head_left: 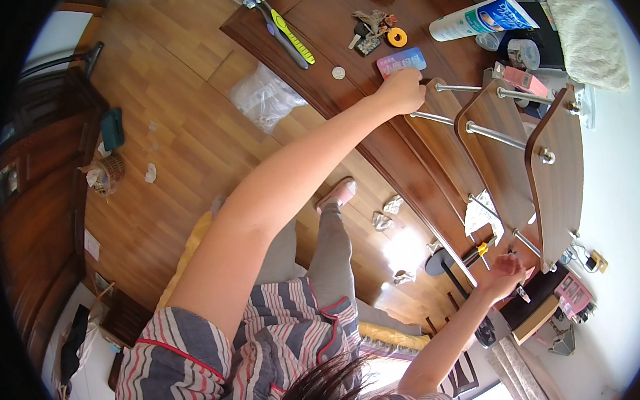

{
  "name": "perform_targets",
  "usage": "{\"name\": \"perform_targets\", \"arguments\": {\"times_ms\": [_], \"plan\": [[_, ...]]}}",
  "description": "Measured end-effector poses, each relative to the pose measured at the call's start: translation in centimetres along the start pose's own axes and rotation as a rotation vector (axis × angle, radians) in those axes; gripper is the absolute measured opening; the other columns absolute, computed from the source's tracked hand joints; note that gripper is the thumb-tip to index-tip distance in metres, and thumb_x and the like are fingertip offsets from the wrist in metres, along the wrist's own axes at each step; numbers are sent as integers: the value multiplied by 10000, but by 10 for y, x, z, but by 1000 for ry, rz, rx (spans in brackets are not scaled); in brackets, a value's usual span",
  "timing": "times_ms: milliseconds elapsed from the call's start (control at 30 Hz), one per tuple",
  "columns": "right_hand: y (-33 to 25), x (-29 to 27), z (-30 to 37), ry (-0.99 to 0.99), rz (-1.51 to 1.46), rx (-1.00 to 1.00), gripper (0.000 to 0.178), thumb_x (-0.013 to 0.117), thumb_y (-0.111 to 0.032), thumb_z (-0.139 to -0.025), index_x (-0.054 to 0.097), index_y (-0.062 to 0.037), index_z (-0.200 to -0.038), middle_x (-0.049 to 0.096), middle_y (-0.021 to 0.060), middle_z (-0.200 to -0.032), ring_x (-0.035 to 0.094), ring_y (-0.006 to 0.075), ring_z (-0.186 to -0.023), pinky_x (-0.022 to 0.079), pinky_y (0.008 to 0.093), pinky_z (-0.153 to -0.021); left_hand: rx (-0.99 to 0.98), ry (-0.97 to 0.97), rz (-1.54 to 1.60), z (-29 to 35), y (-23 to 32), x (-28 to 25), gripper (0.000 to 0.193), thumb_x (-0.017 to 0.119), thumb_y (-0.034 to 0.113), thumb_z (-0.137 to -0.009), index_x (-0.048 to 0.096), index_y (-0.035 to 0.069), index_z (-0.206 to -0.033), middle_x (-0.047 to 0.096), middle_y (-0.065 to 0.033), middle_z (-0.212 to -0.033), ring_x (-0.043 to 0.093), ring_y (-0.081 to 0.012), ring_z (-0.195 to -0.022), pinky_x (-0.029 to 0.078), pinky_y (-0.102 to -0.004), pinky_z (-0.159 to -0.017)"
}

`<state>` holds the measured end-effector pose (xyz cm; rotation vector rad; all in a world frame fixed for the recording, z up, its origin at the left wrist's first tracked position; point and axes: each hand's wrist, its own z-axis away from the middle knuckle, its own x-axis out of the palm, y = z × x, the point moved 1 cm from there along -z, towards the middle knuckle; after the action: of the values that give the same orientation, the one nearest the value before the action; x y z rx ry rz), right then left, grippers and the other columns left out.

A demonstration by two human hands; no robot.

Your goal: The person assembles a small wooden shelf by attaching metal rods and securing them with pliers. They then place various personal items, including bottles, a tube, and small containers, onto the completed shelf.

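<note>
Dark wooden desk (338,23), tiered wooden shelf (552,164) along its far side. Left hand (401,90) reaches out, fingers curled shut at the near edge of a pink-and-blue card (401,61) lying flat just beyond the knuckles, long axis across the reach. Right hand (506,271) lies well apart, fingers bent against the shelf's lower end; whether it clamps anything, cannot tell.

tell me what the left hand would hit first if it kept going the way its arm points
Most likely the card: the left hand is closed at the card's near edge on the desk, and the arm points up toward it. Beyond that lie an orange ring and keys, though depth is hard to judge.
</note>
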<state>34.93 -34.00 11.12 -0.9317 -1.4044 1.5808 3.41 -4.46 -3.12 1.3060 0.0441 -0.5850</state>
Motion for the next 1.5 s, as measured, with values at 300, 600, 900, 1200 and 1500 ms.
{"name": "perform_targets", "arguments": {"times_ms": [300,600,900,1200,1500], "plan": [[38,-15,38,-133,67,213,297,445,-284,-1038,559,-62,-877,613,56,-814,584,181,-797,494,315,-764,-92,-174,361,-38,-6,18,274,652,185,-925,708,24,-1139,714,-106,-1057,638,-170,-973,478,-303,-867],[61,8,18,-409,624,149,293,505,-182,-1011,563,22,-1214,638,127,-1060,622,195,-924,504,304,-822,-148,-150,256,-41,-4,21,271,647,202,-926,721,13,-1106,722,-124,-977,654,-178,-894,496,-314,-797],[113,46,-13,-386,330,433,343,540,-201,-1009,500,19,-1269,639,191,-1137,647,241,-934,531,322,-801,-130,-64,247,-24,6,16,291,647,206,-931,695,4,-1135,721,-147,-949,671,-204,-850,501,-319,-763],[123,44,-37,-315,374,430,240,585,-169,-981,517,-8,-1146,596,148,-1004,622,277,-923,517,370,-800,-9,273,244,77,-15,0,222,692,140,-890,663,-43,-1011,707,-215,-891,710,-326,-821,554,-386,-698],[116,20,-46,-444,243,463,139,595,-153,-981,646,-59,-1070,691,58,-1076,617,182,-941,497,311,-861,-82,213,205,102,-19,16,265,590,291,-971,580,96,-792,645,-66,-590,672,-231,-520,503,-328,-459]]}}
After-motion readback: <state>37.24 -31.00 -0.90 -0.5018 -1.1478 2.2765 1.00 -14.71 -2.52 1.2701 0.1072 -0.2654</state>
